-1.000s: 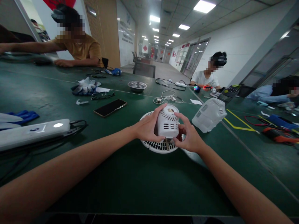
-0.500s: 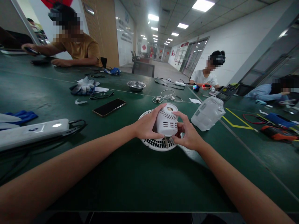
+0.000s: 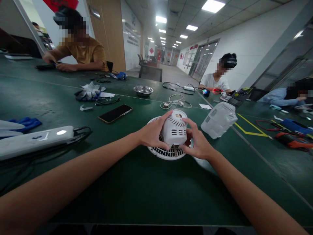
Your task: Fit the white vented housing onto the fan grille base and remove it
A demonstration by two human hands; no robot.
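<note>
Between my two hands is a white slotted motor housing (image 3: 175,130), tilted, above a round white fan grille (image 3: 168,156) lying on the green table. My left hand (image 3: 155,132) wraps its left side, thumb low at the front edge. From the right, my right hand (image 3: 198,141) grips the same housing, with the index finger near its top and the thumb at its lower edge. Under the housing a narrow strip-like part shows against the grille; its kind is unclear. To the right stands a translucent white plastic cover (image 3: 219,120) with slots.
A black phone (image 3: 115,113), a metal bowl (image 3: 143,90) and a coiled white cable (image 3: 176,102) lie beyond my hands. On the left are a white power strip (image 3: 36,142) and gloves (image 3: 90,91). An orange multimeter (image 3: 294,141) sits at right. Other people sit around the table.
The housing has tipped slightly, and my left thumb has shifted a little left along its lower edge. The co-worker at left has drawn an outstretched hand back in.
</note>
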